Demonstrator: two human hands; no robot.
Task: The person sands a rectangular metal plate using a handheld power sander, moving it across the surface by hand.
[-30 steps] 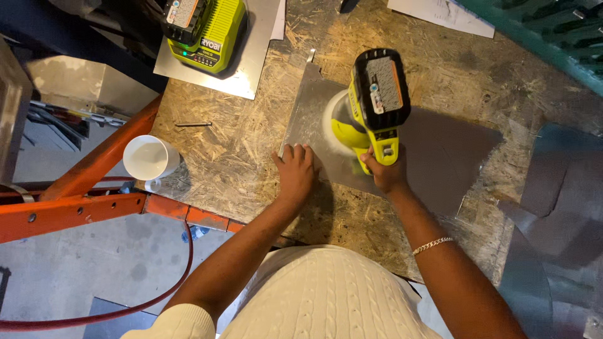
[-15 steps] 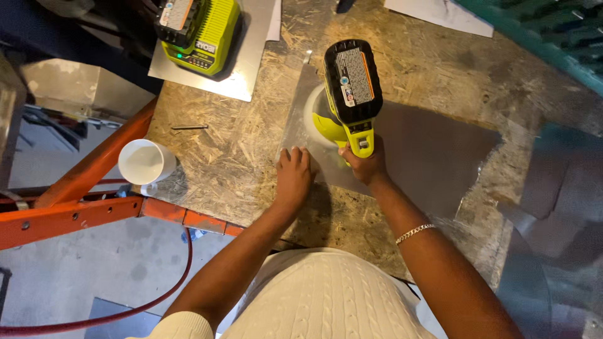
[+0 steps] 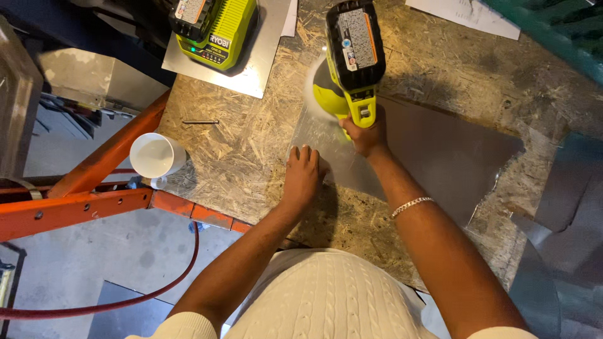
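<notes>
My right hand [image 3: 366, 133] grips the handle of a yellow-green cordless polisher [image 3: 352, 59] with a black battery on top. Its round pad is blurred and sits on the upper left part of a grey metal sheet [image 3: 440, 157] lying on the chipboard bench [image 3: 245, 144]. My left hand [image 3: 303, 174] lies flat on the sheet's near left corner, fingers together, pressing it down. A silver bracelet is on my right wrist.
A yellow-green battery charger [image 3: 213, 28] stands on a smaller metal plate [image 3: 251, 69] at the bench's far left. A white cup [image 3: 155, 157] sits at the left edge above an orange steel frame [image 3: 94, 201]. A nail [image 3: 200, 122] lies nearby. A red hose [image 3: 125, 295] crosses the floor.
The polisher has moved away from me and to the left across the sheet, my right arm stretching with it. My left hand has stayed pressed on the sheet's corner.
</notes>
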